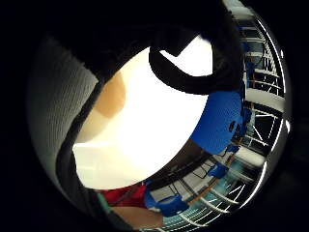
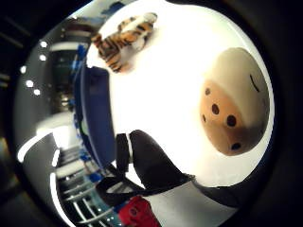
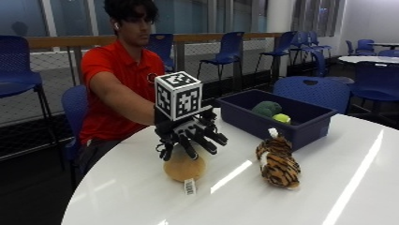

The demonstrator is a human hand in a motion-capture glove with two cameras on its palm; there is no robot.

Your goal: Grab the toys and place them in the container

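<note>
In the outside view my gloved right hand [image 3: 190,136] hovers just above a round tan plush toy [image 3: 184,169] on the white table [image 3: 349,187], its fingers spread and pointing down, holding nothing. The thumb side palm view shows the same tan plush [image 2: 234,111], with dark dots, close under the palm. A striped tiger plush [image 3: 278,161] lies to the right of my hand, and the thumb side view shows this tiger [image 2: 123,40] beside the container. The dark blue container [image 3: 265,125] stands behind the tiger and holds a green toy [image 3: 267,108] and a yellow-green ball [image 3: 282,118].
A white label [image 3: 189,187] sticks out from the tan plush toward the table's front. Blue chairs [image 3: 312,89] stand around the table and behind the seated person. Bare tabletop stretches in front of and right of the tiger.
</note>
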